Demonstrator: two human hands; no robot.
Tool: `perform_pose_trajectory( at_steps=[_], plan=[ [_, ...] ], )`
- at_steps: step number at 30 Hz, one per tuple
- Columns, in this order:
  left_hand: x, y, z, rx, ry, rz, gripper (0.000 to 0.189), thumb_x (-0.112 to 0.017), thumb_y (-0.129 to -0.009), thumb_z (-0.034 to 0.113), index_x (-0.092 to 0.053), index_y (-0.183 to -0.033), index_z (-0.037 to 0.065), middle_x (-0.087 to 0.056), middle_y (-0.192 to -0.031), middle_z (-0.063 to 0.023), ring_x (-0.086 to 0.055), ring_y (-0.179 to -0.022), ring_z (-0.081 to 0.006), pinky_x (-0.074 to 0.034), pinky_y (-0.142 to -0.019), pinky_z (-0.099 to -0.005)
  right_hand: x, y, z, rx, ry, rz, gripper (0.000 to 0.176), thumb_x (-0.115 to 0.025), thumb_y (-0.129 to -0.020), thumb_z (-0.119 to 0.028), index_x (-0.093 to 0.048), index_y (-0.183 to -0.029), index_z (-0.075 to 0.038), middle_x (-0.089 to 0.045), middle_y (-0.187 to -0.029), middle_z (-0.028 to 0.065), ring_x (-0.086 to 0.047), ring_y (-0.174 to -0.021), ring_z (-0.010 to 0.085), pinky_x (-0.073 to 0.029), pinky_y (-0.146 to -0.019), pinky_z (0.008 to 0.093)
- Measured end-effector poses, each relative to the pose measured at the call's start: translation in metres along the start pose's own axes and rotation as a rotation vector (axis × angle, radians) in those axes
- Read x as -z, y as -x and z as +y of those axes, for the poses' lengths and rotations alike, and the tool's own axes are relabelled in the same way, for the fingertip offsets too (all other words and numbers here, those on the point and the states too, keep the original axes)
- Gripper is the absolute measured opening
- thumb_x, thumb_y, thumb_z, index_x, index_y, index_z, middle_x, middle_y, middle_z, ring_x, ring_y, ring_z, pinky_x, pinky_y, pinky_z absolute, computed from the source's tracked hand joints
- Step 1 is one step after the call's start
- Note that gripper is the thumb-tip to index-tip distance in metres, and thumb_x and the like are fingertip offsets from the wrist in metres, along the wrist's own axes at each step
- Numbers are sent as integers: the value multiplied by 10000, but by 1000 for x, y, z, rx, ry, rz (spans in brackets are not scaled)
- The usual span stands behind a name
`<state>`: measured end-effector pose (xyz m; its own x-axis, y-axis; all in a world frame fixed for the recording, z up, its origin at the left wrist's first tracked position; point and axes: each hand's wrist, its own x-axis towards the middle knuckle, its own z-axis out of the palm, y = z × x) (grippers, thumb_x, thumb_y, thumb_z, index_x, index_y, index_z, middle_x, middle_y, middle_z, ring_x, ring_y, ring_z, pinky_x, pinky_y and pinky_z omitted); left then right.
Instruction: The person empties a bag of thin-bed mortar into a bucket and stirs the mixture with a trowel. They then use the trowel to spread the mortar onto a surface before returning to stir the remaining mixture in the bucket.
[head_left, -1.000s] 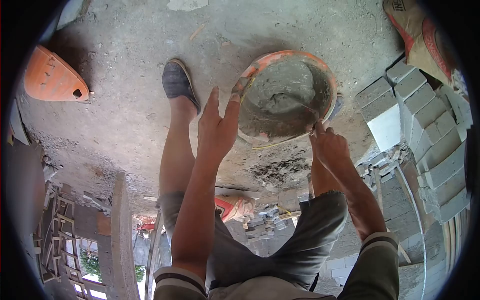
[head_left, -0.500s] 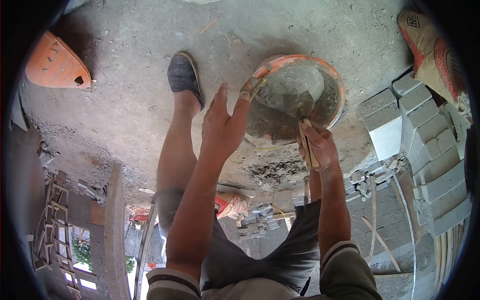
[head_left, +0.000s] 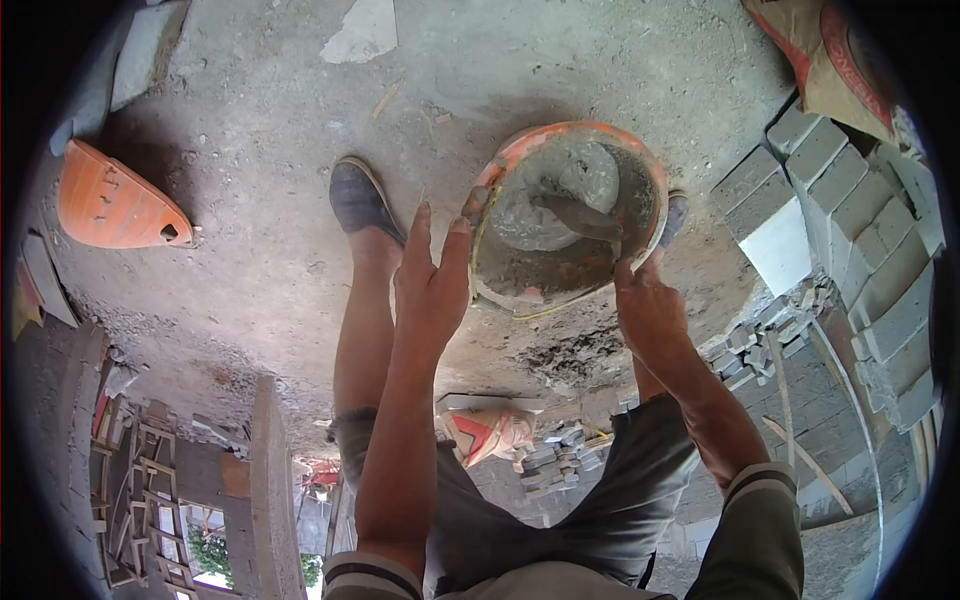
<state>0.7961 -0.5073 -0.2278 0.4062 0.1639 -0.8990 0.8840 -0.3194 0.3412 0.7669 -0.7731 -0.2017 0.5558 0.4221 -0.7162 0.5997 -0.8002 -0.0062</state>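
My right hand (head_left: 650, 305) is closed round the handle of a trowel (head_left: 583, 217), whose mortar-smeared blade reaches over the inside of an orange bucket (head_left: 560, 130). Wet grey mortar (head_left: 525, 215) fills the bucket, with a paler, smoother mound in it. At the bucket's left side, my left hand (head_left: 432, 285) has its fingers stretched out, and one fingertip comes close to the mortar-caked rim. A yellowish strip runs along the bucket's near edge.
Grey blocks (head_left: 835, 190) are stacked at the right below a cement bag (head_left: 840, 70). An orange plastic piece (head_left: 120, 200) lies at the left. My shoe (head_left: 362, 195) stands left of the bucket on the dusty concrete floor. Another bag (head_left: 490, 430) lies behind my legs.
My right hand has turned, and the trowel blade now lies flatter and farther left across the mortar. My left hand sits slightly lower beside the rim. The whole view has shifted.
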Motion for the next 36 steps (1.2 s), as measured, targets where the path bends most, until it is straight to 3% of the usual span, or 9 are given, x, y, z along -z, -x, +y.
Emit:
perform_pose_trajectory(
  at_steps=[4,8,11,18,21,23,26,30,36],
  plan=[
    [1,2,1,-41,-20,22,706,-490,-913,446,-363,-1358,-88,-472,-1291,-329,-457,-1236,-415,-353,-1024,-379,-4,3,0,-118,-568,-139,323,-581,-813,-78,-499,-1110,18,-634,-788,177,-674,-688,288,-535,-548,364],
    [-1,2,10,61,27,-53,656,-506,-926,391,-355,-1387,-50,-389,-1389,-279,-368,-1317,-326,-292,-1066,-347,-16,-66,-46,-700,-1719,-309,283,-571,-823,-108,-506,-1073,7,-629,-744,225,-672,-689,335,-494,-470,420],
    [-2,4,14,74,-12,-53,648,-502,-922,393,-371,-1381,-46,-392,-1386,-280,-370,-1316,-328,-288,-1070,-354,-28,-52,-60,-346,-811,-118,260,-558,-828,-121,-505,-1046,12,-622,-711,185,-664,-636,316,-502,-474,416],
    [-1,5,16,-7,-40,1,630,-495,-918,388,-397,-1370,-40,-396,-1381,-278,-372,-1309,-355,-280,-1078,-379,13,8,-30,-173,-409,-376,342,-570,-830,-189,-495,-1053,60,-658,-781,195,-672,-659,313,-548,-566,381],
    [-2,6,17,-43,-85,-12,683,-484,-930,412,-353,-1352,-109,-424,-1333,-335,-402,-1284,-398,-320,-1054,-381,2,-14,-33,-138,-597,-362,347,-598,-813,-180,-528,-1047,68,-644,-731,164,-650,-556,251,-522,-501,354],
    [-3,6,14,-50,-90,-7,682,-488,-928,415,-357,-1355,-101,-424,-1333,-336,-400,-1284,-402,-319,-1055,-383,-6,-52,-23,-518,-1597,-624,305,-644,-830,-205,-572,-1015,27,-598,-662,80,-592,-482,189,-483,-433,312],
    [-2,1,14,-33,-95,-1,679,-490,-925,424,-361,-1363,-79,-422,-1335,-334,-398,-1282,-411,-317,-1058,-391,-6,-50,-25,-800,-2163,-435,280,-650,-818,-241,-621,-891,28,-572,-657,80,-544,-467,142,-424,-416,272],
    [-3,5,7,18,-124,-28,684,-487,-920,446,-362,-1376,-48,-425,-1332,-330,-402,-1272,-423,-315,-1058,-413,-7,-21,-35,-944,-2105,-85,256,-609,-852,-231,-625,-929,12,-577,-639,64,-549,-453,141,-426,-407,271],
    [0,2,0,-7,-39,-19,715,-484,-916,468,-355,-1372,-68,-417,-1340,-330,-392,-1283,-416,-310,-1057,-416,-5,-25,-69,-895,-1721,-403,264,-613,-838,-198,-602,-925,51,-553,-623,57,-555,-468,145,-462,-412,305]
  ],
)
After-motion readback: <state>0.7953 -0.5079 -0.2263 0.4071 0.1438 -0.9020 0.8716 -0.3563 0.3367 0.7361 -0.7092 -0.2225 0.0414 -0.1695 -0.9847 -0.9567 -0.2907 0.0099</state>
